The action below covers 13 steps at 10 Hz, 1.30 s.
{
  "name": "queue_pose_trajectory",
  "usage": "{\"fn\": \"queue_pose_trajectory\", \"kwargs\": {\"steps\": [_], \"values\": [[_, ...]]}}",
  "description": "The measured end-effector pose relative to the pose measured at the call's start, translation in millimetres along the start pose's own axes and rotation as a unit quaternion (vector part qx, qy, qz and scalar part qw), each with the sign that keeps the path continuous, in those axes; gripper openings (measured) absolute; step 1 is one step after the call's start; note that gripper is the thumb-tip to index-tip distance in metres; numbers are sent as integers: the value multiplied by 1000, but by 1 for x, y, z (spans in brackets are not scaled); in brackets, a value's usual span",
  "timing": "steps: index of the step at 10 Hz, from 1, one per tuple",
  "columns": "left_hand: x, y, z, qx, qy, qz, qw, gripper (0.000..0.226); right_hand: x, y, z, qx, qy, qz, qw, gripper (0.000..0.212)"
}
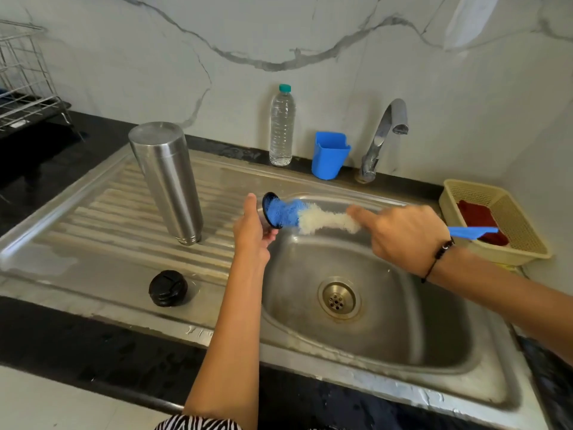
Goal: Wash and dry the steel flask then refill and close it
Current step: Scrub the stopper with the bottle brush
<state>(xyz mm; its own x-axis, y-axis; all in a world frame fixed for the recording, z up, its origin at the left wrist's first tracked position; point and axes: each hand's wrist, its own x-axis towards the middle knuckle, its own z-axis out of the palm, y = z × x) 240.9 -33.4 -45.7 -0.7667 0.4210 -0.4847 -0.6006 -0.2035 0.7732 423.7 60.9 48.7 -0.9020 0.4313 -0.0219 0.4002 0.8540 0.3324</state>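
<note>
From the head camera, the washing stage looks partly done and the rest lies ahead. The steel flask (166, 181) stands upside down on the ribbed draining board at the left of the sink (366, 305), apparently rinsed and left to drain, well apart from both hands. Its black stopper (168, 288) lies on the near flat of the board.

The left hand (252, 231) is curled around a small steel cup lid (270, 212), holding it on its side over the far left edge of the basin with the mouth turned right. The right hand (400, 235) is closed around the handle of a bottle brush (305, 216), forefinger stretched along the stem, and the blue end of the bristles is pushed into the lid. Motion blur makes it hard to say how deep the brush sits.

The tap (384, 135) shows no water running. A clear water bottle (281, 128) waits by the far wall, likely for the refill, and a red cloth (477, 218) lies in the basket (514, 231) at right. Drying, refilling and closing are not yet done.
</note>
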Motion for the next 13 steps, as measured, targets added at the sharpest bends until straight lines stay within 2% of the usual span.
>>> {"fn": "queue_pose_trajectory", "kwargs": {"steps": [1,2,3,4,5,6,7,8,9,10,11,12,13], "values": [[4,1,0,-80,-38,18,996,36,0,-2,-8,490,-153,101,852,26],[2,9,-1,-175,-131,59,974,42,-14,-4,-9,718,-318,203,585,17],[3,15,-1,-199,-158,81,964,41,-18,-11,-1,731,-293,226,574,9],[4,7,6,-132,-109,93,981,29,-14,-4,4,323,-91,133,933,20],[0,0,14,-55,-32,77,995,33,-12,5,8,-132,57,33,989,55],[1,-5,14,-96,-43,55,993,32,-10,-3,0,111,-24,70,991,40],[-1,-7,9,-187,-104,57,975,30,-9,0,-2,635,-223,179,717,23],[-3,-2,9,-228,-149,66,960,40,-17,-2,2,745,-291,224,557,27],[-4,0,12,-173,-132,80,973,26,-17,-4,13,545,-157,168,806,23],[-6,2,19,-110,-78,77,988,29,-19,7,14,29,79,75,994,35],[-11,2,25,-132,-86,69,985,31,-21,3,-5,-11,54,67,996,42],[-15,1,25,-206,-112,54,971,32,-19,3,-19,481,-136,133,856,24],[-10,2,21,-214,-168,33,962,29,-20,13,-10,631,-153,172,741,45]]}}
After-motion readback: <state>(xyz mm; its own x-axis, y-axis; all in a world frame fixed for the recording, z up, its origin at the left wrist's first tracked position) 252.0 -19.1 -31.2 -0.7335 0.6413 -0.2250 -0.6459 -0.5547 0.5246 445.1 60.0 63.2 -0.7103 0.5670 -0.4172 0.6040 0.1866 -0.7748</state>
